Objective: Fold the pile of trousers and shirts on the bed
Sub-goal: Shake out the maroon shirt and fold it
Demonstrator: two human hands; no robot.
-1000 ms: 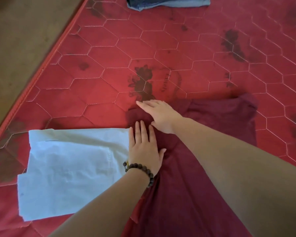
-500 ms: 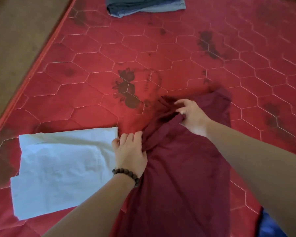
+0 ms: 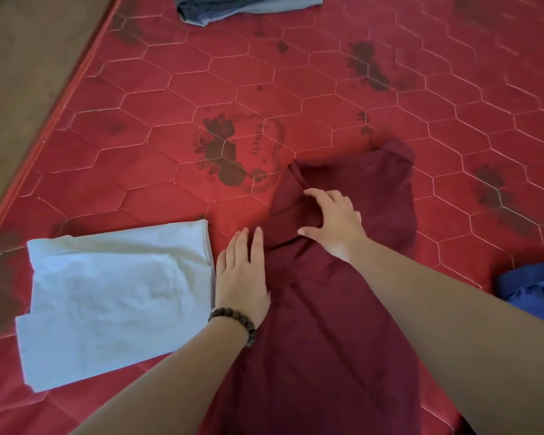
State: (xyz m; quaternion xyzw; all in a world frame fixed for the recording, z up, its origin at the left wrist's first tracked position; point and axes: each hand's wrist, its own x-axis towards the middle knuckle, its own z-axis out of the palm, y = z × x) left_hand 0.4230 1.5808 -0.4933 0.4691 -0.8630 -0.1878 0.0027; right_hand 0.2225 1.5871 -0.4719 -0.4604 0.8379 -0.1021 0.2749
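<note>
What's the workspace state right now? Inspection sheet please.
Surface: red quilted mattress, dark floral prints.
Job's things: maroon shirt spread out, one side folded inward; white garment folded flat beside it; grey-blue garment folded at the far edge; blue garment crumpled at the right edge.
Clutter: nothing seen.
Grippers: left hand flat, pressing the shirt's edge, beaded bracelet on its wrist; right hand fingers spread on the folded part.
Cables: nothing seen.
Surroundings: brown floor beside the mattress.

We see soft, even, rather dim daylight on the red mattress (image 3: 296, 89), with faint shadows under the arms, no glare, slight softness, and wide-angle bending toward the edges.
</note>
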